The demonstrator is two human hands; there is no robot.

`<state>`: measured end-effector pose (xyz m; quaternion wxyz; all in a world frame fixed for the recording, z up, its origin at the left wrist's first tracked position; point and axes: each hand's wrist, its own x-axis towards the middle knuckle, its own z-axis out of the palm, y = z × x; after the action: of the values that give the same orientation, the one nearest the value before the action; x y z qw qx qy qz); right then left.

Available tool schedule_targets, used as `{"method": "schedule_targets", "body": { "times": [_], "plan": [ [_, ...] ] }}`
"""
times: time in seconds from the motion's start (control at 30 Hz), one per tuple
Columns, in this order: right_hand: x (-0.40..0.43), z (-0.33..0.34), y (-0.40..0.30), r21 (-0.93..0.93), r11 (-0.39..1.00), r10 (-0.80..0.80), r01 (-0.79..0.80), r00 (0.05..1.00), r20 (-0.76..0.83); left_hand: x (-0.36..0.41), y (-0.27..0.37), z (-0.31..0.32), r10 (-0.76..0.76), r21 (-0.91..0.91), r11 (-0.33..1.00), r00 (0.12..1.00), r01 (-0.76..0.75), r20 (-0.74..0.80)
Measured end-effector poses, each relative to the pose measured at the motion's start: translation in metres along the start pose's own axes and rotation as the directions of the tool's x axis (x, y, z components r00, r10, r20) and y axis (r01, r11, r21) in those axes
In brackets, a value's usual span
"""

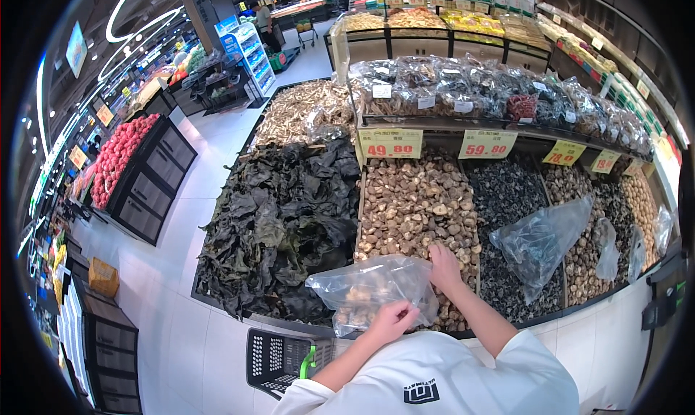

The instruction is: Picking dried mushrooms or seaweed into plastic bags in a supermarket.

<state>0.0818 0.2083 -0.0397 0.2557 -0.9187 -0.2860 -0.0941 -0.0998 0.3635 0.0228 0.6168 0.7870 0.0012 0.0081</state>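
A bin of dried shiitake mushrooms (418,203) lies in front of me. Over its near end spreads a clear plastic bag (374,279) with several mushrooms visible in or beneath it; which of the two I cannot tell. My left hand (395,320) grips the near edge of this bag with curled fingers. Beyond the bag's right side, my right hand (445,265) reaches onto the mushrooms, its fingertips among them; whether it holds any is unclear. Dark dried seaweed (271,225) fills the bin on the left, and black dried fungus (505,197) the one on the right.
A dark shopping basket (277,355) with a green handle (307,360) stands by my left forearm. Another clear bag (543,241) lies over the right bins. Packaged goods (445,83) line a raised shelf behind. A person (263,24) stands far off near a cart (305,32).
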Motion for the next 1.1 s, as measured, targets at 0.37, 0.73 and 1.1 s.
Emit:
{"method": "schedule_targets", "body": {
  "times": [0.37, 0.73, 1.1],
  "plan": [
    [0.009, 0.005, 0.014, 0.070, 0.997, 0.018, -0.014, 0.998, -0.056, 0.007, -0.009, 0.005, -0.027, -0.006, 1.000, 1.000, 0.026, -0.013],
    [0.018, -0.001, 0.065, 0.900, -0.391, 0.711, -0.194, 0.557, 0.429, 0.019, -0.017, 0.001, -0.061, -0.057, 0.996, 0.998, 0.061, 0.007],
    [-0.052, -0.070, 0.028, 0.643, -0.491, 0.357, -0.588, 0.538, 0.764, 0.027, -0.019, 0.004, 0.019, -0.064, 0.998, 1.000, -0.020, -0.011]
  ]
}}
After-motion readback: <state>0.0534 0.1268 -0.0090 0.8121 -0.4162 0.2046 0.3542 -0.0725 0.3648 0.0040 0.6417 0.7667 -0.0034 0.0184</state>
